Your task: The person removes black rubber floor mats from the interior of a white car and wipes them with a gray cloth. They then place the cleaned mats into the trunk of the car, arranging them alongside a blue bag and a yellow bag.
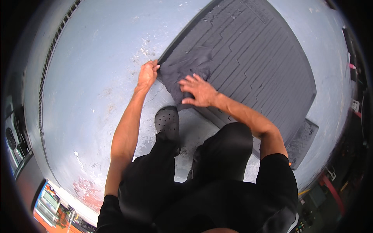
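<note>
A large dark grey ribbed rubber mat [256,58] lies flat on the pale grey painted floor [97,70]. A dark grey cloth [182,70] is spread over the mat's near left corner. My left hand [147,74] grips the cloth's left edge at the corner of the mat. My right hand [199,91] presses flat on the cloth with fingers spread. I am bent low over the mat in black clothes, with a black perforated clog [167,122] planted on the floor just below the cloth.
A smaller dark flap [305,141] sticks out at the mat's lower right. A floor grate [48,66] runs along the left. Dark equipment [15,136] stands at the far left, red and dark items [330,186] crowd the right edge.
</note>
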Action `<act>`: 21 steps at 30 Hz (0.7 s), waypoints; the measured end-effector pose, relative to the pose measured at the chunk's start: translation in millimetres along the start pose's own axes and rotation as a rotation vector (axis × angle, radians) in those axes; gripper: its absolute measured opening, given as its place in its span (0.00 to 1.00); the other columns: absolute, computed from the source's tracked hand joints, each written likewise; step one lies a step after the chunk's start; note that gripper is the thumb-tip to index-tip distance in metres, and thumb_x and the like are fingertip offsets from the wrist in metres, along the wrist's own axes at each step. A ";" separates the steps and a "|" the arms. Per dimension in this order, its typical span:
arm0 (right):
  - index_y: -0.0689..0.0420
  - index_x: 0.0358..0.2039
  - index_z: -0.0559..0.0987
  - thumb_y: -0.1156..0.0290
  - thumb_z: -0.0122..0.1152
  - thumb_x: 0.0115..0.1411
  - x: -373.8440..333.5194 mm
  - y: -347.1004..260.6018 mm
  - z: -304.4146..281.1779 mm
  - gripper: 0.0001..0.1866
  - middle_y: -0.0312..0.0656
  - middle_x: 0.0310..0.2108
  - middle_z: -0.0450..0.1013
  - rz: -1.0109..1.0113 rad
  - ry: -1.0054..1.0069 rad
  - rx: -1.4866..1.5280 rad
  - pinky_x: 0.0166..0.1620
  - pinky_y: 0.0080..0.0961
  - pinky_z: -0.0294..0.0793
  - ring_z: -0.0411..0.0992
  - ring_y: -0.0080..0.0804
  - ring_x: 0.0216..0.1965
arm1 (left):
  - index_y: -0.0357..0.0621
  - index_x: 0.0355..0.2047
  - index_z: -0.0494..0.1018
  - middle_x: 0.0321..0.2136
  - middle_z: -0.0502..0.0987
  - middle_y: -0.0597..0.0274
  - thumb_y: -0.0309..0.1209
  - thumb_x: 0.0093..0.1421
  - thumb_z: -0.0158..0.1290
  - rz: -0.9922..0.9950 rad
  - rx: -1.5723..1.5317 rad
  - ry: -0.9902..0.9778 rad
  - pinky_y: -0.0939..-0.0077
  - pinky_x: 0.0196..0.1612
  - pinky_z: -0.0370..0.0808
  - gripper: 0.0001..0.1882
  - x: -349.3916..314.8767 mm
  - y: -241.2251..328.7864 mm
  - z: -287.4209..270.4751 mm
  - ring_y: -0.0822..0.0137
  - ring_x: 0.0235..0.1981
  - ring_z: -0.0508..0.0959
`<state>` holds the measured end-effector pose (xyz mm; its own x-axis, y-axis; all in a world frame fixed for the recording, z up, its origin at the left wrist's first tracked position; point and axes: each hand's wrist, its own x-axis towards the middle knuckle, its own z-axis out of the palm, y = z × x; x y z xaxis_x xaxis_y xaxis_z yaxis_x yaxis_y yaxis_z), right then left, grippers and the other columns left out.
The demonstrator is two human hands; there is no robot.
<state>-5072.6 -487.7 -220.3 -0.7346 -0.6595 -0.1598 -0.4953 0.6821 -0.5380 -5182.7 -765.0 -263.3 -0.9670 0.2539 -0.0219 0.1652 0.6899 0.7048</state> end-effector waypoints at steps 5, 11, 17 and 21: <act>0.59 0.57 0.73 0.37 0.47 0.64 91.6 90.4 -54.4 0.37 0.48 0.57 0.69 0.314 0.395 -0.486 0.71 0.55 0.44 0.53 0.51 0.70 | 0.29 0.48 0.76 0.38 0.78 0.35 0.21 0.63 0.51 -0.133 -0.086 -0.090 0.60 0.46 0.75 0.14 4.5 41.1 -13.6 0.40 0.43 0.80; 0.56 0.52 0.78 0.35 0.45 0.64 84.9 16.1 -6.7 0.36 0.51 0.53 0.72 -0.021 -0.028 -0.202 0.70 0.45 0.51 0.59 0.49 0.66 | 0.29 0.43 0.77 0.35 0.77 0.43 0.21 0.64 0.53 -0.250 -0.104 -0.065 0.62 0.44 0.74 0.10 -11.0 8.8 -10.9 0.43 0.39 0.79; 0.59 0.57 0.74 0.38 0.43 0.67 57.8 252.0 -158.5 0.37 0.51 0.65 0.63 0.747 0.303 -0.552 0.69 0.43 0.54 0.56 0.49 0.69 | 0.32 0.50 0.77 0.44 0.77 0.34 0.24 0.64 0.54 -0.177 -0.071 -0.115 0.57 0.51 0.75 0.14 -8.0 43.1 -24.6 0.39 0.47 0.78; 0.49 0.70 0.61 0.52 0.39 0.71 67.4 233.1 -137.0 0.30 0.46 0.74 0.45 0.886 0.615 -0.377 0.70 0.65 0.41 0.39 0.71 0.72 | 0.31 0.50 0.77 0.44 0.77 0.32 0.22 0.63 0.53 -0.149 -0.032 -0.085 0.59 0.50 0.77 0.15 -5.0 43.1 -15.6 0.39 0.46 0.79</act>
<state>-5301.1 -329.9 -243.1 -0.9464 0.2960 0.1290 0.2784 0.9504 -0.1385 -5173.8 -747.1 -221.8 -0.9603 0.2079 -0.1862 0.0141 0.7025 0.7116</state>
